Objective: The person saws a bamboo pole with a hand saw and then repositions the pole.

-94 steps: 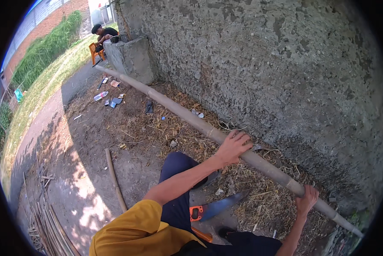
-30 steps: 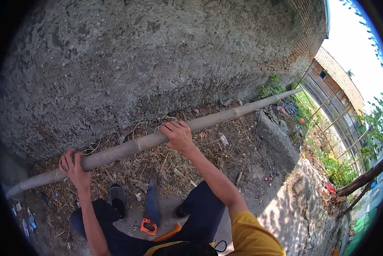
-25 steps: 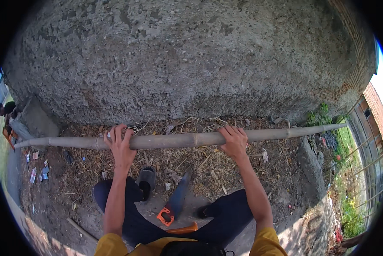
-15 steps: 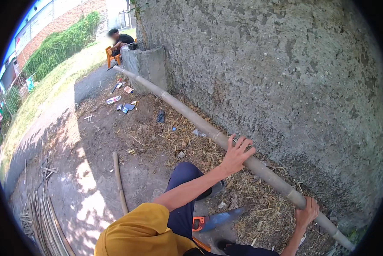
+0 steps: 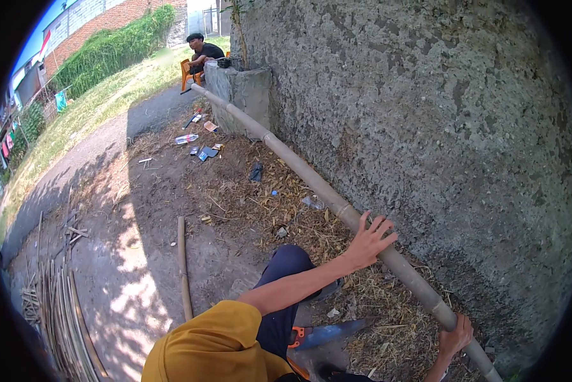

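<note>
A long bamboo pole (image 5: 308,175) runs slantwise beside the rough wall, from the low concrete block at the far end to the lower right. My left hand (image 5: 370,243) curls over the pole near its middle, with its fingers spread around the upper side. Nearer the lower end, my right hand (image 5: 457,336) wraps around the same pole. Below my left forearm a handsaw (image 5: 327,336) with a blue blade and orange handle lies on the ground beside my leg.
The rough wall (image 5: 439,127) borders the right side. A concrete block (image 5: 251,102) stands beyond, near a person (image 5: 204,52) on an orange chair. A shorter bamboo piece (image 5: 183,267) and several strips (image 5: 60,312) lie left. Litter includes a plastic bottle (image 5: 186,139).
The view has turned a little left, so the surroundings sit farther right in the picture. Both hands keep about the same places on the bamboo pole. The seated person's head has lifted.
</note>
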A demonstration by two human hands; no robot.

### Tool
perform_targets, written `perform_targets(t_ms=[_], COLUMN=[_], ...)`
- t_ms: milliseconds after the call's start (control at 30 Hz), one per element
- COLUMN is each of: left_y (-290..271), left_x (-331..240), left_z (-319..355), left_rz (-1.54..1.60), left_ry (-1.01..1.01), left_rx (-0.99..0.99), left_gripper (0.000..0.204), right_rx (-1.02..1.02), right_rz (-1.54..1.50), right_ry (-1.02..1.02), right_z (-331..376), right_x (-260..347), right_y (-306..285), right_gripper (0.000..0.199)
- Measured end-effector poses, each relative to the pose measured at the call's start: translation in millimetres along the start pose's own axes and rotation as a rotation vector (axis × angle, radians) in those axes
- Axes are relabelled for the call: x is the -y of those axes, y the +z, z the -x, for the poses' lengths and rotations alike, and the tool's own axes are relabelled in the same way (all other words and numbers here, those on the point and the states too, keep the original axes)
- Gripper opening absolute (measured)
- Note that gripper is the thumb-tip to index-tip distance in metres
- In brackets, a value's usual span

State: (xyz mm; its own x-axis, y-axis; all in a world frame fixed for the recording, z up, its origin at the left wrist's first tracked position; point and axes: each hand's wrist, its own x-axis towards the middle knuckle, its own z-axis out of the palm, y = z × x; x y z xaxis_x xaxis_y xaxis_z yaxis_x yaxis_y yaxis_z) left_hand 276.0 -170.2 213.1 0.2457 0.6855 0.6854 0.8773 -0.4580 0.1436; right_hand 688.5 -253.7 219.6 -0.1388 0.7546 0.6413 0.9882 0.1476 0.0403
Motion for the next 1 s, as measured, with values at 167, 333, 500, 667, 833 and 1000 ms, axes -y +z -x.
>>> perform_targets(t_ms=[167,333,500,667,833,1000], left_y=[2,-2,-3,-4,2,10], left_x=[2,-1,4,7,18,28], left_z=[1,-1,2,6,13,22], left_rz=[-0.005,0.040,0.030,-0.027,-0.114,-0.093], left_ry=[-0.003,-0.013,-0.014,-0.022,-0.003,0.001], left_rx=[-0.012,-0.031,-0.012,0.037,0.038,0.148], left_gripper=[0.077,0.077,0.075,0.078,0.080,0.073], right_rx=[0.015,0.005,0.026,0.034,0.095,0.128], right_rz=[-0.014,-0.007,0.027,0.022,0.000,0.015], right_ry=[0.003,0.002,0.073,0.037,0.041,0.037], right_z=[0,2,1,4,8,17], right_x=[2,0,10,19,25,27], right_y=[0,3,6,6,16,34], right_gripper=[0.040,0.040,0.041,0.040,0.038,0.036])
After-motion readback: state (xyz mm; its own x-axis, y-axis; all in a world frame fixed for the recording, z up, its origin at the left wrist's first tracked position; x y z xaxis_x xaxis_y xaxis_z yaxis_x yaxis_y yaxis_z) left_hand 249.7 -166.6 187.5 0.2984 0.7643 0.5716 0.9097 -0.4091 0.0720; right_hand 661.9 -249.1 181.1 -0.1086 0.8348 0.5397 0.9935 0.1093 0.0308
